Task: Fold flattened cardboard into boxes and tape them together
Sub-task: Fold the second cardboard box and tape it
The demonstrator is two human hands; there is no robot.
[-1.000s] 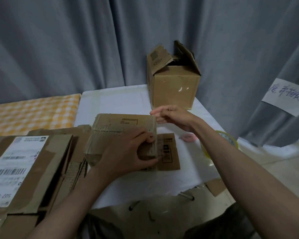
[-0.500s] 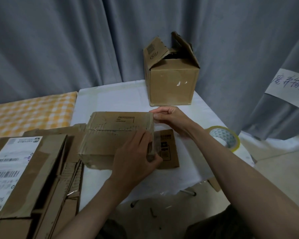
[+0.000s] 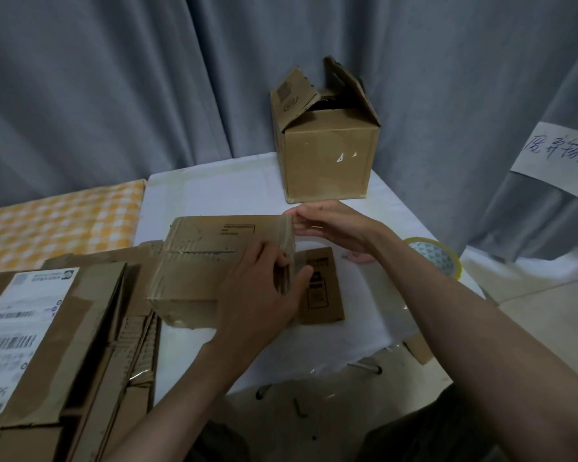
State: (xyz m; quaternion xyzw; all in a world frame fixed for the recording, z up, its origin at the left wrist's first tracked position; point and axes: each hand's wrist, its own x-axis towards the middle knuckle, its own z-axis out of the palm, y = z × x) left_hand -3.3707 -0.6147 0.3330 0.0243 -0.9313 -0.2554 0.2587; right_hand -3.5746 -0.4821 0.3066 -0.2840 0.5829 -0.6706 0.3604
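Two hands work one small folded box [image 3: 214, 261] near the front of the white table [image 3: 214, 191].

The small folded box is brown corrugated card, creased and worn, with a printed black frame on its top face and a slit along the flap seam. The left hand [image 3: 264, 295] clamps the box's right end, thumb on the side and fingers on top. The right hand [image 3: 327, 221] pinches the box's far right corner. Behind the box stands a larger box [image 3: 327, 161] with raised flaps. Left of it lies flattened cardboard [image 3: 64, 345] bearing a shipping label. Right of it sits a tape roll [image 3: 437, 258].
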